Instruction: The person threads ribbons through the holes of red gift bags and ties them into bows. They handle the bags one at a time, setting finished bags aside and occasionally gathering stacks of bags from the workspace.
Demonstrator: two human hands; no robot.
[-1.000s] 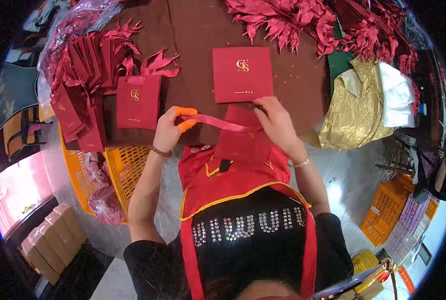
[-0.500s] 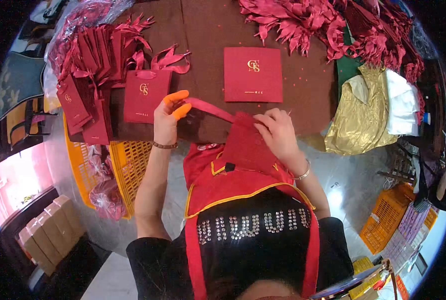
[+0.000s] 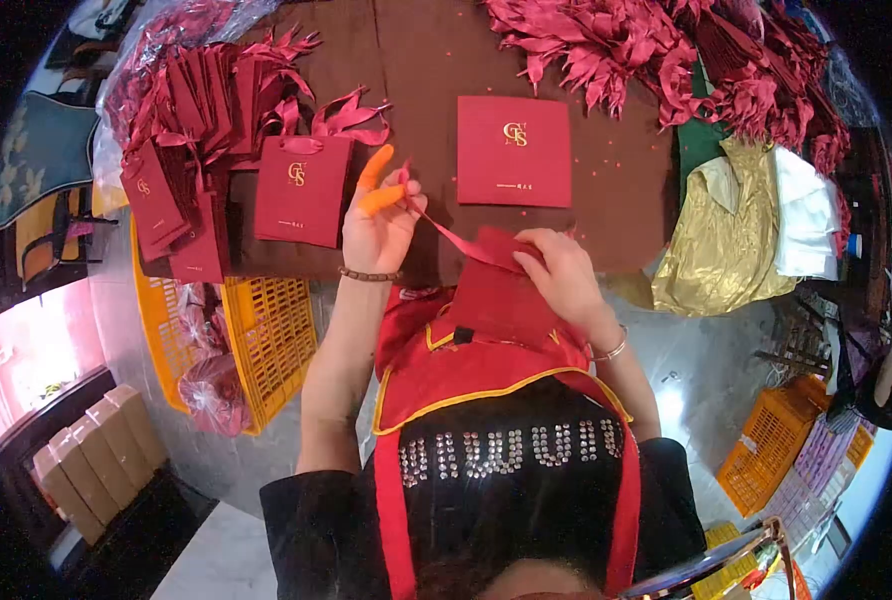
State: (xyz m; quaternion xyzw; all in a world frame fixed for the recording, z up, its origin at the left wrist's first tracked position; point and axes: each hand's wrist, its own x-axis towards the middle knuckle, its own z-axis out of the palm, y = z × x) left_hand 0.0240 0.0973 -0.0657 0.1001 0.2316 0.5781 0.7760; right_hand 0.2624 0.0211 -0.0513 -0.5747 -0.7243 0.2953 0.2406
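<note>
Orange finger cots cover two fingers of my left hand (image 3: 381, 225), which is closed on a red ribbon (image 3: 448, 236). The ribbon runs slantwise down to the top of a small dark red gift bag (image 3: 491, 285). My right hand (image 3: 563, 272) grips that bag at its upper right edge, thumb on the near side, just off the table's front edge over my red apron (image 3: 436, 385). Flat on the table beyond my hands lies a red bag panel with gold lettering (image 3: 514, 150). Left of it lies another lettered bag (image 3: 303, 192) with its ribbon handle.
Stacked red bags (image 3: 201, 110) fill the table's left side. Ribboned bags (image 3: 606, 50) pile up at the far right. A gold bag (image 3: 716, 240) and white sheets (image 3: 806, 215) hang over the right edge. Yellow crates (image 3: 271, 340) stand below left, cartons (image 3: 96, 465) beyond.
My left hand has moved right, closer to the bag, and its fingers have turned upward with the ribbon. My right hand keeps its grip on the bag. The view has shifted slightly.
</note>
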